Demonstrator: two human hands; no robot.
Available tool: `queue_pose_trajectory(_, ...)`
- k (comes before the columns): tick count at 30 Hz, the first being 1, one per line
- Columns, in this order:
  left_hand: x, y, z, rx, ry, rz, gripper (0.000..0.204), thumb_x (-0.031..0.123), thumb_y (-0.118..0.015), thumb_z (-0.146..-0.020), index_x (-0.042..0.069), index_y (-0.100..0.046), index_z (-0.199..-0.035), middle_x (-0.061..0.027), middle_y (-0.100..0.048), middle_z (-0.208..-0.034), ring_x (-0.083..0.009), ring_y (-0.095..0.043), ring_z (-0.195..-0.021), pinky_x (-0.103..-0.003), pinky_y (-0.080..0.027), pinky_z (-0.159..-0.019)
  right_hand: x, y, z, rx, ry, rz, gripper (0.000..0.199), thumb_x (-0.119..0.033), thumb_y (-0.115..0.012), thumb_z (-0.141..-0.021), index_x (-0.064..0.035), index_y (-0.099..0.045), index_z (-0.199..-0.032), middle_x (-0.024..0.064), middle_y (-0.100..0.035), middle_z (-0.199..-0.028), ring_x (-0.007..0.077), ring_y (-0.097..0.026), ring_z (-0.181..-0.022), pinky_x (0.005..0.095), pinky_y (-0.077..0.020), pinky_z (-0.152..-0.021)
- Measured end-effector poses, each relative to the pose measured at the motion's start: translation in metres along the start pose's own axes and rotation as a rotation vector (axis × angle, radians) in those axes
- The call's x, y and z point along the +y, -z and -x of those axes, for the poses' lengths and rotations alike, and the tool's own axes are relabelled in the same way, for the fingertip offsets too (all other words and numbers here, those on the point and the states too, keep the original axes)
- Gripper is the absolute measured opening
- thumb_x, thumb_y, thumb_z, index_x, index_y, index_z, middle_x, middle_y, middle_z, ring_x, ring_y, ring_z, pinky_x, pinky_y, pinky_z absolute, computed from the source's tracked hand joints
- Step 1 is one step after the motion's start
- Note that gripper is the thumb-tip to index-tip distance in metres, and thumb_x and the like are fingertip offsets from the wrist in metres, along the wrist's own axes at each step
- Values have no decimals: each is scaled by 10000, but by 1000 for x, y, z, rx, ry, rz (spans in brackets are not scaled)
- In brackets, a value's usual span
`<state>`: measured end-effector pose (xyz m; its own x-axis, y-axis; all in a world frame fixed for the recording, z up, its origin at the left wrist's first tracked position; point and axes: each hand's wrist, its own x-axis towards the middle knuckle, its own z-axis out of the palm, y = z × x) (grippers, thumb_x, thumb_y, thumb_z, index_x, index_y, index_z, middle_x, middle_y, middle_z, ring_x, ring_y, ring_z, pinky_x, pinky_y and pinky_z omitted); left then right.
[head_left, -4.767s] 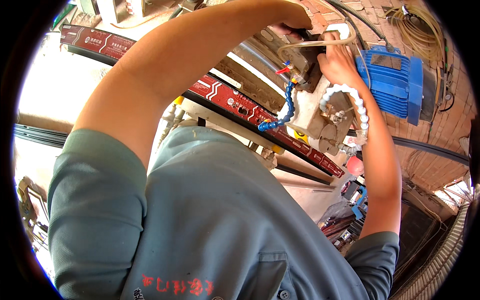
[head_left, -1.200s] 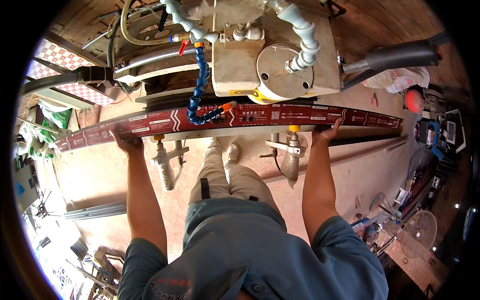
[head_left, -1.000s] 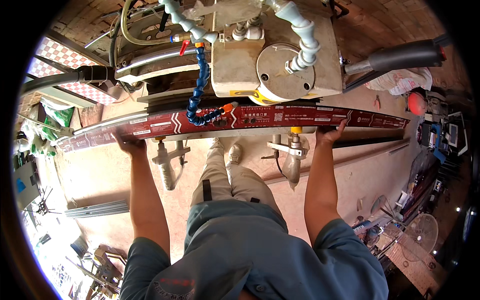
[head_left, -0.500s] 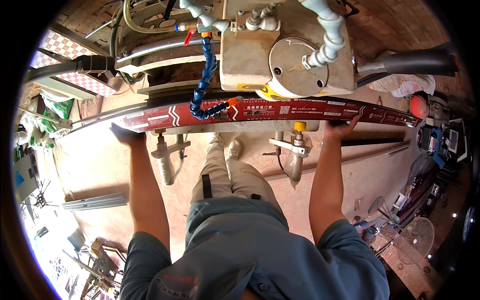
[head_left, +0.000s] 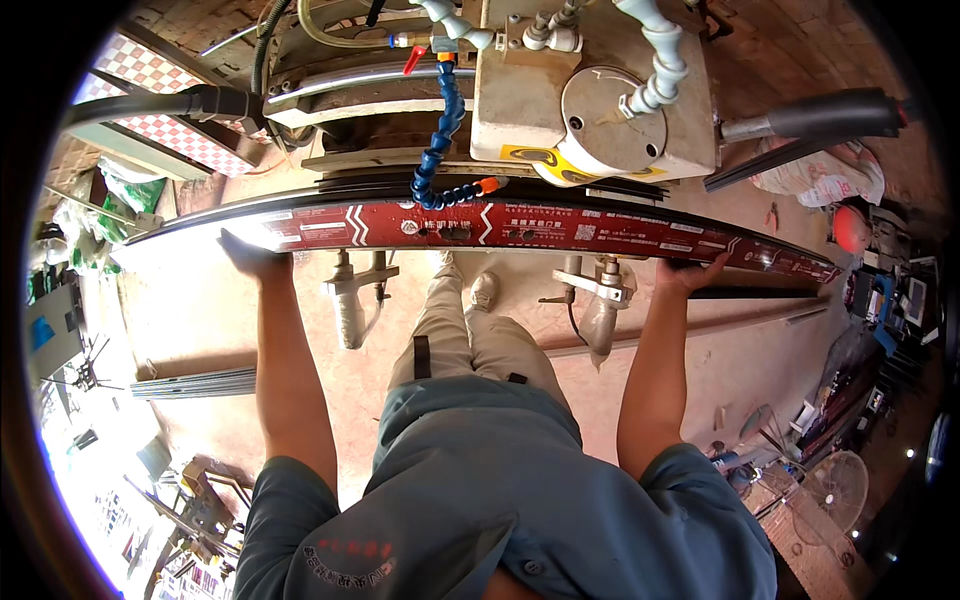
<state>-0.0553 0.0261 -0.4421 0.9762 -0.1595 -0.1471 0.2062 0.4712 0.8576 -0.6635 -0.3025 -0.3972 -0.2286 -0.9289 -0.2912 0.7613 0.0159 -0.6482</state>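
Note:
A long metal profile [head_left: 545, 228], its face covered in printed red film, lies across the view in front of a machine. My left hand [head_left: 258, 260] grips its lower edge left of the middle. Toward the other end, my right hand [head_left: 690, 272] holds the same edge, thumb against the red face and fingers mostly hidden underneath. Both arms are stretched forward. A blue segmented hose [head_left: 432, 155] with an orange nozzle hangs down over the profile's upper edge. Below the profile two clamp cylinders [head_left: 347, 305] show, with their upper ends covered by it.
The pale machine head [head_left: 590, 110] stands just beyond the profile, with a black-gripped lever [head_left: 835, 115] at its right. Grey bars [head_left: 195, 383] lie on the floor at left. A fan [head_left: 835, 490] stands at lower right, and a red round object [head_left: 850, 230] sits near the profile's right end.
The profile has come away from the machine toward me and now hides the clamps' yellow pad. Dark strips show behind it. Both hands keep their hold; the view has shifted slightly.

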Motion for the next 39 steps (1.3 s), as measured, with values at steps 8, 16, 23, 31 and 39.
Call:
queue_pose_trajectory(8, 58, -19, 41, -122, -8, 89, 474, 355, -388, -1003, 100, -376, -1403, -106, -398, -1400, -295, -419, -1266, -470, -372, -1073, -23, -16, 26, 29, -43, 14, 685, -580, -670, -774, -196, -525, -1322, 19, -547, -1325, 251, -517, -1207, 478, -422, -1035)
queue_pose_trajectory(16, 113, 31, 72, -48, 245, 113, 474, 603, -468, -929, 205, -568, -1166, -30, -573, -1160, -253, -547, -1070, -474, -449, -916, -73, -23, 96, 32, -107, 97, 776, -603, -662, -791, -125, -474, -1372, 68, -522, -1364, 275, -508, -1233, 448, -421, -1045)
queue_pose_trajectory(23, 138, 89, 72, 23, 408, 149, 405, 608, -545, -889, 234, -634, -1015, -2, -649, -1091, -253, -602, -1026, -507, -487, -901, -106, -43, 174, -58, -8, 147, 820, -729, -434, -855, -164, -381, -1447, 86, -486, -1416, 295, -491, -1270, 463, -415, -1050)
queue_pose_trajectory(31, 121, 166, 57, 22, 625, 201, 482, 615, -539, -888, 234, -578, -1181, -34, -614, -1204, -281, -587, -1115, -518, -481, -945, -102, -130, 275, -450, 146, 256, 790, -649, -388, -898, -75, -384, -1441, 150, -440, -1450, 375, -423, -1320, 535, -323, -1118)
queue_pose_trajectory(39, 72, 240, 35, 188, 968, 127, 593, 637, -476, -907, 135, -575, -1207, -118, -631, -1180, -320, -602, -1092, -504, -474, -963, -84, -189, 354, -89, 189, 420, 731, -620, -278, -974, -73, -381, -1448, 123, -414, -1477, 342, -412, -1330, 495, -305, -1134)
